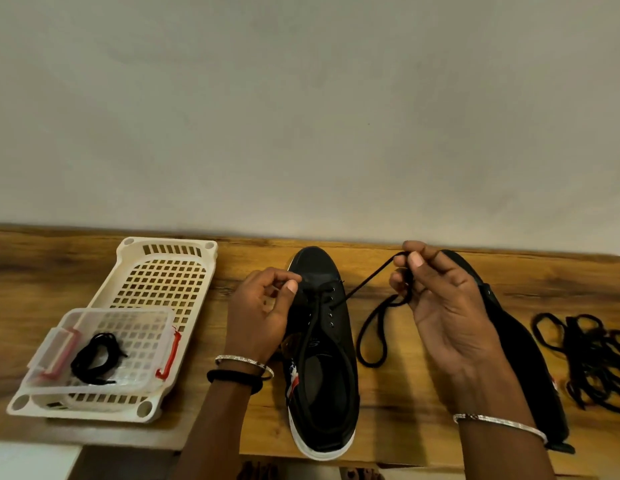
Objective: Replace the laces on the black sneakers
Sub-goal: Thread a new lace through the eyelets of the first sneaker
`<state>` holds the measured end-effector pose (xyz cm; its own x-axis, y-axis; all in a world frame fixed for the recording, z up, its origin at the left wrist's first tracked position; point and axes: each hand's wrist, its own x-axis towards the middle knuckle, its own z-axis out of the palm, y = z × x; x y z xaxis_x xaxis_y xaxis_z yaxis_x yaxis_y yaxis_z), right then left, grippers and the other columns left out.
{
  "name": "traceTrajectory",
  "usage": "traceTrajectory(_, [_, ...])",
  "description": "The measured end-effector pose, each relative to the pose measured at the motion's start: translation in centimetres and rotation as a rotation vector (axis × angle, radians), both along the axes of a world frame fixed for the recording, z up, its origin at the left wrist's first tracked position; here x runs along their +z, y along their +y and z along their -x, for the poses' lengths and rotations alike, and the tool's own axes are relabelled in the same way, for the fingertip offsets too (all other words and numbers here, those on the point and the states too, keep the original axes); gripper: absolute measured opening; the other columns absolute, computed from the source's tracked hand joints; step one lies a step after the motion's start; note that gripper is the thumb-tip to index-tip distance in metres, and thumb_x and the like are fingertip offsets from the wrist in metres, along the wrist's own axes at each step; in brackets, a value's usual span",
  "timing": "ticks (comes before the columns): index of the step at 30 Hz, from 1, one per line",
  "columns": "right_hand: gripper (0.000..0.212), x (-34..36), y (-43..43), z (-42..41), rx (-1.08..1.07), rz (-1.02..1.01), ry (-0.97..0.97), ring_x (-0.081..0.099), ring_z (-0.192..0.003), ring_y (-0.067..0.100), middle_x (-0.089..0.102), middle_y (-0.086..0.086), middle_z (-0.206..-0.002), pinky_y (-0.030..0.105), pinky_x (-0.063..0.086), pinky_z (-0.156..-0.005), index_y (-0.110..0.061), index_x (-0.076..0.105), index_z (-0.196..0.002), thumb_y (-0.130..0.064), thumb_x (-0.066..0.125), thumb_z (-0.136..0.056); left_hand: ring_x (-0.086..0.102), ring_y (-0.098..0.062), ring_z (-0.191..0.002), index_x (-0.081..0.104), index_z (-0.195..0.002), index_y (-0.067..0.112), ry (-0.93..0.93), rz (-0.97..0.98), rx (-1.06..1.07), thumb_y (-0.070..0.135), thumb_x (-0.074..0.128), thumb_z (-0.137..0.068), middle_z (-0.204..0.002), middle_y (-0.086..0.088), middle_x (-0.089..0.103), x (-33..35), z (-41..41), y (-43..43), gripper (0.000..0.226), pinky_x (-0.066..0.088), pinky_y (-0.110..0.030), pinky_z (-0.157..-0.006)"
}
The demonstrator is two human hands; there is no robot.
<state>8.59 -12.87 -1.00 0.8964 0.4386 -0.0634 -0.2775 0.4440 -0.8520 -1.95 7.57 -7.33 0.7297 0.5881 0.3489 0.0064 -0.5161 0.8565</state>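
Pinching lace (365, 281) | right grip (436, 299) right of sneaker (322, 268) | left grip (260, 306) pinching lace at eyelets (331, 299)

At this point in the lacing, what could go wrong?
1. The lace hangs in a slack loop below the right hand; pulling may twist or knot it.
2. The sneaker sits near the table edge and the left hand pinches only lace, so a hard tug might shift it.

Right of the white-soled black sneaker (322, 341), the right hand (440, 306) hides most of a second black sneaker (523, 344); farther right, tangled black laces (592, 358) run off-frame.
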Motion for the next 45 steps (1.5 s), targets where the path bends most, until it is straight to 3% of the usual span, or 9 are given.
traceTrajectory(6, [0.02, 0.6, 0.2, 0.9, 0.207, 0.164, -0.161, 0.054, -0.06, 0.015, 0.071, 0.012, -0.089, 0.023, 0.042, -0.053, -0.008, 0.071, -0.104, -0.008, 0.065, -0.085, 0.056, -0.011, -0.086, 0.068, -0.121, 0.033, -0.043, -0.077, -0.2, 0.046, 0.068, -0.084, -0.089, 0.014, 0.06, 2.5, -0.9, -3.2, 0.039, 0.04, -0.013, -0.072])
traceTrajectory(11, [0.021, 0.0, 0.8, 1.4, 0.323, 0.291, -0.168, 0.051, -0.051, 0.013, 0.071, 0.013, -0.082, 0.02, 0.038, -0.044, -0.006, 0.07, -0.107, -0.013, 0.067, -0.087, 0.059, -0.003, -0.076, 0.074, -0.098, 0.023, -0.099, -0.168, -0.109, 0.037, 0.065, -0.089, -0.084, 0.014, 0.066, 1.6, -1.4, -3.8, 0.019, 0.045, -0.019, -0.063])
traceTrajectory(14, [0.017, 0.0, -0.5, 0.4, 0.206, 0.197, -0.062, 0.047, -0.047, 0.01, 0.065, 0.007, -0.072, 0.017, 0.033, -0.04, -0.014, 0.075, -0.094, -0.02, 0.073, -0.079, 0.066, -0.003, -0.07, 0.073, -0.092, 0.02, -0.11, 0.02, 0.117, 0.018, 0.071, -0.09, -0.077, 0.009, 0.07, 1.7, -1.1, -2.8, 0.004, 0.049, -0.013, -0.063])
traceTrajectory(17, [0.014, 0.0, -2.2, -0.9, 0.053, -0.011, 0.045, 0.048, -0.051, 0.007, 0.063, 0.002, -0.074, 0.015, 0.037, -0.042, -0.015, 0.075, -0.092, -0.021, 0.07, -0.081, 0.062, -0.007, -0.059, 0.07, -0.083, 0.022, 0.001, 0.346, 0.295, 0.016, 0.069, -0.092, -0.065, 0.005, 0.068, 1.1, -0.8, -1.4, 0.01, 0.05, -0.026, -0.063])
traceTrajectory(23, [0.032, 0.0, -4.0, -2.0, -0.116, -0.517, 0.167, 0.066, -0.083, 0.004, 0.07, -0.002, -0.122, 0.017, 0.053, -0.071, -0.017, 0.072, -0.119, -0.014, 0.045, -0.101, 0.052, -0.009, -0.048, 0.068, -0.098, 0.01, 0.111, 0.94, 0.316, 0.012, 0.062, -0.094, -0.066, 0.002, 0.071, 0.4, -0.8, -0.2, 0.007, 0.035, -0.019, -0.041])
traceTrajectory(29, [0.046, 0.1, -2.5, -1.3, -0.035, -0.444, 0.126, 0.057, -0.131, 0.022, 0.051, 0.008, -0.151, 0.03, 0.054, -0.098, -0.008, 0.041, -0.151, -0.004, 0.036, -0.106, 0.064, -0.017, -0.062, 0.058, -0.113, 0.022, -0.043, 0.542, 0.059, -0.001, 0.063, -0.091, -0.098, 0.001, 0.074, 1.8, -1.4, -2.1, 0.032, 0.042, -0.019, -0.048])
traceTrajectory(36, [0.064, 0.2, 2.3, 1.3, 0.033, -0.314, 0.135, 0.06, -0.128, 0.026, 0.057, 0.007, -0.145, 0.037, 0.051, -0.103, -0.007, 0.046, -0.145, 0.017, 0.049, -0.086, 0.064, -0.008, -0.066, 0.075, -0.1, 0.017, -0.008, 0.385, -0.241, 0.027, 0.069, -0.088, -0.084, 0.002, 0.074, 3.1, -0.7, -2.6, 0.017, 0.047, -0.019, -0.054])
traceTrajectory(40, [0.062, -0.3, 4.5, 2.4, 0.058, -0.244, 0.103, 0.061, -0.127, 0.024, 0.058, 0.006, -0.144, 0.037, 0.051, -0.102, -0.007, 0.048, -0.144, 0.02, 0.05, -0.088, 0.055, -0.029, -0.056, 0.078, -0.095, 0.02, 0.085, 0.229, -0.399, 0.035, 0.076, -0.081, -0.068, -0.001, 0.069, 2.7, -0.9, -2.6, 0.021, 0.046, -0.041, -0.053])
traceTrajectory(45, [0.067, -1.2, 5.4, 2.6, 0.037, -0.12, 0.028, 0.067, -0.118, 0.027, 0.065, 0.008, -0.133, 0.04, 0.056, -0.097, -0.023, 0.047, -0.145, 0.007, 0.063, -0.088, 0.067, -0.007, -0.069, 0.078, -0.092, 0.01, -0.004, 0.418, -0.284, 0.022, 0.075, -0.084, -0.078, 0.002, 0.074, 2.7, -0.7, -1.8, 0.015, 0.052, -0.025, -0.063])
